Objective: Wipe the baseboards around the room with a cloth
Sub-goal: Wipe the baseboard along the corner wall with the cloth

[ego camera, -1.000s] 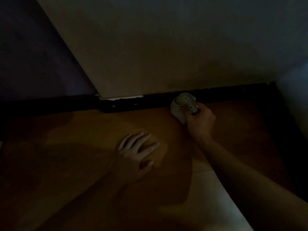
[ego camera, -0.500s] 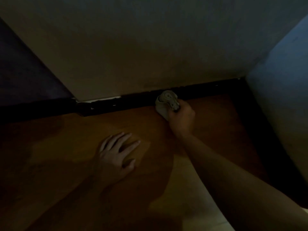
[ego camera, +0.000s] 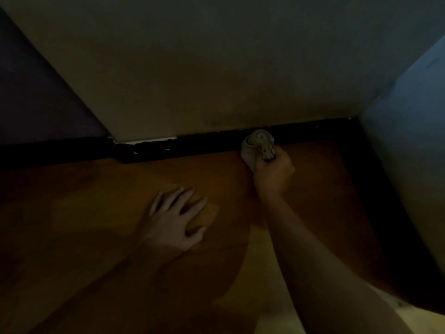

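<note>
The scene is dim. A black baseboard [ego camera: 204,144] runs along the foot of the pale wall, with chipped white spots near its left end. My right hand [ego camera: 273,173] is shut on a bunched pale grey-green cloth [ego camera: 257,144] and presses it against the baseboard right of centre. My left hand [ego camera: 172,224] lies flat on the brown floor with its fingers spread, holding nothing, well short of the baseboard.
The brown floor [ego camera: 96,213] has a paler patch at the bottom right. A second, bluish wall [ego camera: 414,145] meets the first at a corner on the right, with a dark baseboard strip below it. A darker wall section [ego camera: 36,97] stands at the left.
The right hand has slid the cloth rightward along the baseboard, nearer the corner. The view has turned right, showing more of the bluish wall. The left hand stays flat on the floor.
</note>
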`<state>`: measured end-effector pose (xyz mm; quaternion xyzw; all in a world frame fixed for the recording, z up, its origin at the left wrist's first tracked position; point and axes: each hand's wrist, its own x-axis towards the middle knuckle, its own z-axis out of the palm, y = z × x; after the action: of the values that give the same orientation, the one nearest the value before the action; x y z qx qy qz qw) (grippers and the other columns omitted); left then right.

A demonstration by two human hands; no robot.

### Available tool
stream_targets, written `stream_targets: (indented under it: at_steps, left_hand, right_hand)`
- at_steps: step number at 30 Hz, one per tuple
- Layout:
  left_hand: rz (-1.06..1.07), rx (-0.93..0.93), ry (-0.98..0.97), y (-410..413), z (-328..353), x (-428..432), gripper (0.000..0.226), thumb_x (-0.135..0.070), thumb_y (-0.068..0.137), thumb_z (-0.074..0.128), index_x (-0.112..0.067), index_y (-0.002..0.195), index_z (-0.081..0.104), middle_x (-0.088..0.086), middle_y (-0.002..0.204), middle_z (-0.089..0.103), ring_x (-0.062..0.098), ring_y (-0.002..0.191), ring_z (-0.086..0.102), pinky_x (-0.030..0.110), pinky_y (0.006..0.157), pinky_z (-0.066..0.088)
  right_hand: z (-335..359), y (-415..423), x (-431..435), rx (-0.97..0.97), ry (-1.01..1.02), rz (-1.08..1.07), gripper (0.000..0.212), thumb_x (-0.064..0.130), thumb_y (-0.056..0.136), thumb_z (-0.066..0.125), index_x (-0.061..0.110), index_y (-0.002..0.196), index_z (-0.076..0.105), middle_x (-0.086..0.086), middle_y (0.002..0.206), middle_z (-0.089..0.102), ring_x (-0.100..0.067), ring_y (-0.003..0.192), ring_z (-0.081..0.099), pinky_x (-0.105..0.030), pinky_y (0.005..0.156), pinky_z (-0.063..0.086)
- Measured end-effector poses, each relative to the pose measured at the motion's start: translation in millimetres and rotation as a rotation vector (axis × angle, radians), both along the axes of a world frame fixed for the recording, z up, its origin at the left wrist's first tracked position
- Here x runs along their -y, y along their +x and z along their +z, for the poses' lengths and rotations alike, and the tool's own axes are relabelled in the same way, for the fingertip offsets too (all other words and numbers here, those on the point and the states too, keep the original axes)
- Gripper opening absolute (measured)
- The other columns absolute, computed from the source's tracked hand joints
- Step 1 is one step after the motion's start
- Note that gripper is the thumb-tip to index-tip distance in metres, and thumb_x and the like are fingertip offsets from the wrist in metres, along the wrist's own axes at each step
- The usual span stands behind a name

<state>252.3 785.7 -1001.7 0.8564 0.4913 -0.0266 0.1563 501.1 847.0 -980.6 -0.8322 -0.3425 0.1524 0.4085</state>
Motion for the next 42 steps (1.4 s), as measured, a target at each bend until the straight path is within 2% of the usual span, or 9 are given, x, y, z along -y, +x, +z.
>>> stream_targets:
  at_steps: [5, 10, 13, 16, 20, 25, 31, 37, 42]
  left_hand:
    - [0.016, -0.051, -0.016, 0.1, -8.6, -2.8, 0.073, -0.079, 0.083, 0.006, -0.056, 0.152, 0.005, -0.014, 0.167, 0.007, 0.014, 0.154, 0.000, 0.048, 0.123, -0.007]
    - [0.004, -0.011, 0.031, -0.4, -12.7, 0.1, 0.069, -0.075, 0.089, 0.020, -0.051, 0.153, 0.025, -0.010, 0.165, 0.021, 0.016, 0.153, 0.010, 0.052, 0.123, 0.004]
    - [0.028, -0.015, 0.028, 1.7, -11.9, 2.6, 0.070, -0.075, 0.089, 0.019, -0.050, 0.154, 0.024, -0.012, 0.166, 0.015, 0.015, 0.154, 0.004, 0.048, 0.124, -0.001]
    - [0.055, -0.005, 0.002, 4.7, -9.1, 3.4, 0.068, -0.074, 0.091, 0.021, -0.052, 0.155, 0.018, -0.013, 0.167, 0.008, 0.013, 0.154, -0.003, 0.043, 0.123, -0.005]
    - [0.076, -0.016, -0.004, 6.5, -8.6, 7.7, 0.065, -0.073, 0.095, 0.021, -0.052, 0.156, 0.010, -0.013, 0.168, -0.001, 0.012, 0.153, -0.011, 0.041, 0.123, -0.008]
    - [0.099, 0.002, 0.002, 10.3, -4.2, 9.8, 0.076, -0.076, 0.085, 0.008, -0.049, 0.155, 0.023, -0.011, 0.167, 0.010, 0.016, 0.154, 0.000, 0.042, 0.122, -0.002]
    - [0.112, 0.058, 0.027, 14.3, -5.0, 10.3, 0.071, -0.070, 0.087, 0.025, -0.039, 0.147, 0.048, -0.003, 0.161, 0.035, 0.023, 0.150, 0.024, 0.049, 0.120, 0.012]
    - [0.114, 0.092, 0.062, 17.3, -10.6, 12.0, 0.075, -0.075, 0.093, 0.014, -0.035, 0.142, 0.056, 0.003, 0.154, 0.045, 0.028, 0.145, 0.034, 0.056, 0.116, 0.022]
    - [0.123, 0.078, 0.086, 21.0, -12.6, 12.9, 0.070, -0.073, 0.094, 0.018, -0.037, 0.141, 0.056, 0.003, 0.152, 0.047, 0.028, 0.143, 0.035, 0.059, 0.115, 0.025]
  right_hand:
    - [-3.0, -4.0, 0.6, -0.030, 0.032, 0.060, 0.021, 0.020, 0.088, 0.062, 0.012, 0.107, 0.070, -0.010, 0.103, 0.067, -0.025, 0.094, 0.062, -0.029, 0.074, 0.045]
    - [-4.4, 0.7, -2.5, -0.054, 0.041, -0.055, 0.019, 0.022, 0.088, 0.063, 0.010, 0.101, 0.070, -0.011, 0.101, 0.067, -0.026, 0.093, 0.063, -0.031, 0.074, 0.046]
    - [-6.7, -6.0, -1.4, -0.067, 0.034, 0.033, 0.020, 0.021, 0.088, 0.064, 0.011, 0.104, 0.070, -0.010, 0.102, 0.068, -0.024, 0.093, 0.063, -0.030, 0.075, 0.048]
    - [-4.8, 9.5, -3.5, -0.055, 0.032, -0.089, 0.021, 0.022, 0.089, 0.063, 0.011, 0.105, 0.070, -0.012, 0.106, 0.069, -0.027, 0.099, 0.064, -0.023, 0.073, 0.039]
    - [-2.0, 12.4, -2.1, -0.069, 0.007, -0.142, 0.020, 0.026, 0.089, 0.062, 0.015, 0.104, 0.071, -0.010, 0.105, 0.070, -0.027, 0.098, 0.064, -0.026, 0.075, 0.042]
    - [-2.8, 14.1, -1.8, -0.084, 0.027, -0.055, 0.019, 0.026, 0.088, 0.067, 0.015, 0.103, 0.071, -0.010, 0.103, 0.070, -0.026, 0.096, 0.065, -0.030, 0.079, 0.050]
    - [-4.1, 19.8, -0.3, -0.066, 0.051, -0.064, 0.018, 0.026, 0.087, 0.066, 0.014, 0.099, 0.071, -0.011, 0.100, 0.069, -0.027, 0.094, 0.063, -0.029, 0.072, 0.044]
    - [1.8, 55.3, -2.6, -0.110, 0.085, -0.281, 0.024, 0.024, 0.090, 0.064, 0.015, 0.111, 0.072, -0.009, 0.109, 0.071, -0.024, 0.100, 0.064, -0.014, 0.068, 0.032]
    - [0.5, 59.4, -1.7, -0.121, 0.063, -0.177, 0.020, 0.024, 0.088, 0.068, 0.015, 0.105, 0.072, -0.007, 0.103, 0.071, -0.021, 0.095, 0.065, -0.019, 0.072, 0.038]
